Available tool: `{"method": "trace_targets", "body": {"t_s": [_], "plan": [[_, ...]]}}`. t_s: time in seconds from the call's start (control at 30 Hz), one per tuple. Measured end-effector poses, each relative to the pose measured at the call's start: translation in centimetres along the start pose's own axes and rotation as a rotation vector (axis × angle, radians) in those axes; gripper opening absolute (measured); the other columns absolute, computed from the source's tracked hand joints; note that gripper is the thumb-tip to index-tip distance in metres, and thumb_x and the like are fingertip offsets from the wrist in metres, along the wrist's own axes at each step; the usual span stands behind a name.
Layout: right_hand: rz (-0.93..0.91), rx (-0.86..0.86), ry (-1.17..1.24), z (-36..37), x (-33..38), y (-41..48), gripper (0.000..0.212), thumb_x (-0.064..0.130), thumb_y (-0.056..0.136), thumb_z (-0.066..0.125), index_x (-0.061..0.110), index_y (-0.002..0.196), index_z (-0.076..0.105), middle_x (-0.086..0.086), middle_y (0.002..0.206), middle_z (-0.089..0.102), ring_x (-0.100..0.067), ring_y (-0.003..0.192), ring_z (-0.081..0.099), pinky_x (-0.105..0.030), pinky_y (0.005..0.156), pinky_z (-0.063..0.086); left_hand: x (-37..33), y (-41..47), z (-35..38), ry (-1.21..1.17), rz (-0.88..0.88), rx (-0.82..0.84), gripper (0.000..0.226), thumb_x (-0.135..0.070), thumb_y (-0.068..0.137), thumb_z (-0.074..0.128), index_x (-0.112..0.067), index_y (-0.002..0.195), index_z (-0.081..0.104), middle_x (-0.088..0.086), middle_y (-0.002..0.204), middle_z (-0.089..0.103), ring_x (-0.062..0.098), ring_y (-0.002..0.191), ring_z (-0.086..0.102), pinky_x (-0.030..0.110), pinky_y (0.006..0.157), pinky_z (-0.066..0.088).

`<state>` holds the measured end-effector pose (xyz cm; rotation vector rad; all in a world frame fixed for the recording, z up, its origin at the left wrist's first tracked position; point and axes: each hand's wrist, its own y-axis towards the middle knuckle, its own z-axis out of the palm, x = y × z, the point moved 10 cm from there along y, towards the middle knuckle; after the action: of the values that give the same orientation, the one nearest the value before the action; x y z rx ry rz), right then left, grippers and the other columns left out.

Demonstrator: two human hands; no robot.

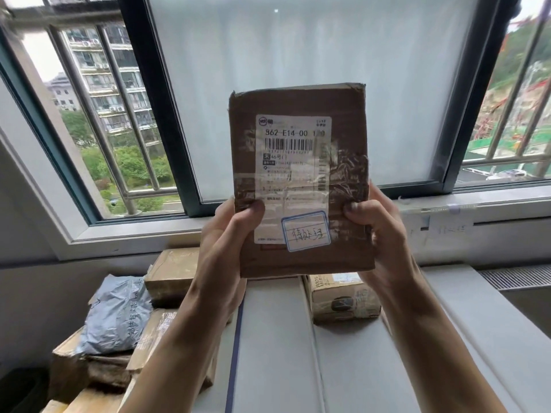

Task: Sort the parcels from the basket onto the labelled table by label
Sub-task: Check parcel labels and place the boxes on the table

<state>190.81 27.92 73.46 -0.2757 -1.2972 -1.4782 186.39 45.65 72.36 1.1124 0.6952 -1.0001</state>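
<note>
A flat brown cardboard parcel (298,108) is held upright in front of the window, its face toward me. It carries a white shipping label and a blue-bordered sticker with handwriting at its lower right. My left hand (229,234) grips its lower left edge, thumb on the front. My right hand (377,228) grips the lower right edge the same way. Below lies the white table (274,353) with a dark blue dividing line. One small taped cardboard box (343,299) sits on the table under the held parcel.
At the lower left is a pile of parcels: a grey plastic mailer (119,314) on top of brown boxes (173,275). The window sill (477,213) runs behind the table. A vent grille (515,278) lies at the right.
</note>
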Motion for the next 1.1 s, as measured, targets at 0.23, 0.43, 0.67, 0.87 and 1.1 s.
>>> {"method": "trace_targets", "body": {"t_s": [0.23, 0.43, 0.67, 0.87, 1.1], "plan": [[0.024, -0.124, -0.082, -2.1, -0.7, -0.9, 0.044, 0.012, 0.077, 0.057, 0.014, 0.119, 0.069, -0.013, 0.109, 0.073, -0.033, 0.099, 0.069, -0.048, 0.088, 0.053, 3.2, 1.8, 0.2, -0.024, -0.109, 0.057, 0.047, -0.024, 0.094, 0.057, 0.001, 0.134, 0.061, 0.023, 0.125, 0.071, 0.041, 0.117, 0.068, 0.051, 0.094, 0.059], [0.118, -0.315, -0.197, -7.2, -0.5, -4.1, 0.049, 0.002, 0.083, 0.048, 0.008, 0.129, 0.062, -0.014, 0.112, 0.074, -0.031, 0.102, 0.071, -0.041, 0.085, 0.057, 9.5, 1.7, 3.3, -0.114, -0.254, 0.133, 0.044, -0.024, 0.096, 0.055, 0.000, 0.132, 0.063, 0.023, 0.128, 0.070, 0.041, 0.121, 0.066, 0.055, 0.104, 0.052], [0.350, -0.547, -0.168, -17.6, -3.0, -12.0, 0.054, 0.001, 0.091, 0.047, 0.006, 0.144, 0.055, -0.024, 0.134, 0.066, -0.042, 0.123, 0.063, -0.053, 0.106, 0.050, 22.2, -2.6, 9.1, -0.210, -0.623, 0.166, 0.057, -0.031, 0.090, 0.065, 0.001, 0.137, 0.061, 0.023, 0.133, 0.067, 0.040, 0.126, 0.063, 0.052, 0.109, 0.048], [0.533, -0.698, -0.059, -27.5, -6.5, -21.6, 0.059, 0.017, 0.089, 0.065, 0.022, 0.147, 0.052, -0.020, 0.137, 0.065, -0.043, 0.126, 0.062, -0.063, 0.111, 0.044, 32.2, -9.7, 14.9, -0.229, -1.031, 0.108, 0.056, -0.036, 0.083, 0.069, -0.003, 0.128, 0.067, 0.023, 0.120, 0.073, 0.035, 0.097, 0.075, 0.040, 0.077, 0.062], [0.959, -0.790, -0.163, -38.0, -3.6, -30.8, 0.042, 0.050, 0.092, 0.066, 0.020, 0.121, 0.073, -0.006, 0.110, 0.079, -0.029, 0.113, 0.069, -0.046, 0.101, 0.055, 38.1, -13.5, 24.1, -0.097, -1.053, 0.088, 0.046, -0.037, 0.095, 0.061, -0.003, 0.125, 0.069, 0.022, 0.117, 0.074, 0.034, 0.100, 0.075, 0.042, 0.088, 0.061]]}}
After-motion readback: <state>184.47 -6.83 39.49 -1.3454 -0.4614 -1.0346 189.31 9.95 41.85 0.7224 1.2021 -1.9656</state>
